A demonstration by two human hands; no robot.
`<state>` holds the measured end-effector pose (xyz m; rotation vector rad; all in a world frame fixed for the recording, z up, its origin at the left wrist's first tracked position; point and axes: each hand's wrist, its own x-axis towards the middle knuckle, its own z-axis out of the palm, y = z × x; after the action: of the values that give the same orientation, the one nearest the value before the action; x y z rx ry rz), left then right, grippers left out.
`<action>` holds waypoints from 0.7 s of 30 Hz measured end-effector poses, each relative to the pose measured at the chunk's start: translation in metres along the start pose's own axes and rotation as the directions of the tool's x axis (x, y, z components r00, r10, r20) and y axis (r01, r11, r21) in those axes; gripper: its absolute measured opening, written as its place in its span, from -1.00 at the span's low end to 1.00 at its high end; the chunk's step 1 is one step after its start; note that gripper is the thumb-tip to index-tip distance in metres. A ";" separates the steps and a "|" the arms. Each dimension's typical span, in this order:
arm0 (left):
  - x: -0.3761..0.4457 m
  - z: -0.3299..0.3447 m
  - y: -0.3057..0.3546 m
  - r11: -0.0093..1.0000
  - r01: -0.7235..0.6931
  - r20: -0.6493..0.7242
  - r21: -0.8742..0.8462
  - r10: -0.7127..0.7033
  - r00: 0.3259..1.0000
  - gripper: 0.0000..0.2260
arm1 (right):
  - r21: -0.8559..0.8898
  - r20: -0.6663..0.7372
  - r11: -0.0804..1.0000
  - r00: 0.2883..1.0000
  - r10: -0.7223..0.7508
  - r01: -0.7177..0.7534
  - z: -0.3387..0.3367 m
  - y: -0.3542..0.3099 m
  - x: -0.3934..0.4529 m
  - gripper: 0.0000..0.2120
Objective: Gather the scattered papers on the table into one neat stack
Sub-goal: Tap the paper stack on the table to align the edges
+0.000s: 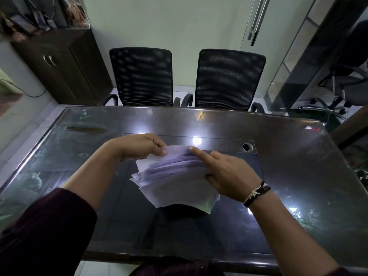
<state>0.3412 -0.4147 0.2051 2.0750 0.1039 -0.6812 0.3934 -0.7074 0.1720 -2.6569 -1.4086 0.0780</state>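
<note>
We are holding a thick, uneven stack of white paper sheets [175, 176] above the middle of the dark, glossy glass-topped table [288, 176], the sheets fanned out so that their edges are not lining up, and the near corner of the stack is hanging over its own dark reflection in the glass. Our left hand [139, 146] is reaching in from the left with its fingers curled, pinching the far left corner of the top sheets between thumb and fingertips. Our right hand [227, 172] is gripping the right side of the stack, the thumb pressing on the side edge while the index finger is stretching out straight along the far edge toward the left hand; the rest of its fingers are hidden under the paper. A dark maroon sleeve [45, 226] is covering our left forearm, and a black and white braided thread wristband [256, 193] is sitting on our right wrist. Near the far right part of the table a round cable hole [246, 146] is showing in a rectangular inset panel, and bright ceiling lights are reflecting off the glass. Beyond the far edge two black mesh-backed office chairs [141, 76] are standing side by side, pushed up to the table, and a dark brown wooden cabinet [59, 64] is standing against the wall past the far left corner.
</note>
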 end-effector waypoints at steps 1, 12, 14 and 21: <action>-0.001 0.001 0.000 1.000 -0.008 0.012 -0.018 0.008 1.000 -0.77 | -0.010 0.018 1.000 1.000 0.001 -0.001 -0.002 -0.001 0.001 -0.14; -0.001 0.007 -0.006 0.931 -0.178 -0.336 0.318 0.286 0.897 -0.86 | -0.102 0.096 0.994 0.994 0.060 -0.050 -0.002 -0.003 0.014 -0.42; -0.002 0.013 -0.009 0.925 -0.244 -0.419 0.291 0.353 0.837 -0.85 | -0.117 0.099 0.991 0.992 0.073 -0.061 -0.004 -0.003 0.014 -0.52; -0.008 0.015 -0.037 0.965 -0.212 -0.521 0.156 0.262 0.812 -0.83 | -0.042 0.069 0.996 0.994 0.084 -0.081 -0.002 0.004 0.008 -0.68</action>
<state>0.3162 -0.4038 0.1746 2.2664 0.1284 0.0704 0.4020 -0.7030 0.1731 -2.7699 -1.3330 0.1560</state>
